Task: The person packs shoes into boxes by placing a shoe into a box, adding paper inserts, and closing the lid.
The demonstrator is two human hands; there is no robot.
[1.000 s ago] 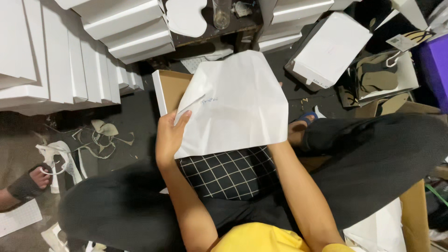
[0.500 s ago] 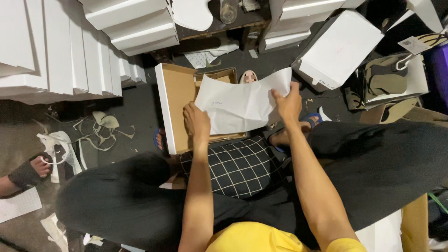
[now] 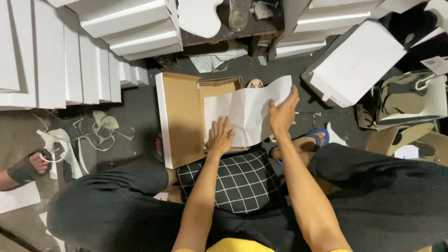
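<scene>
An open cardboard box point(image 3: 183, 116), brown inside with white edges, lies on the dark floor in front of my crossed legs. A creased sheet of white tissue paper point(image 3: 245, 109) is spread over its right half. My left hand point(image 3: 219, 136) presses flat on the paper's near left corner, fingers spread. On the paper's right edge rests my right hand point(image 3: 283, 112), fingers apart, pushing it down. The tip of a light-coloured shoe point(image 3: 255, 84) shows just beyond the paper's far edge.
Stacks of white boxes point(image 3: 126, 25) line the left and far side. A closed white box point(image 3: 354, 63) lies at the right, beside a paper bag point(image 3: 410, 100). Paper scraps point(image 3: 100, 126) litter the floor at left. Another person's sandalled foot point(image 3: 25, 168) shows at the left edge.
The tissue paper, held up in front of me a second ago, has been lowered into the box. Both hands moved forward and down and now press it flat.
</scene>
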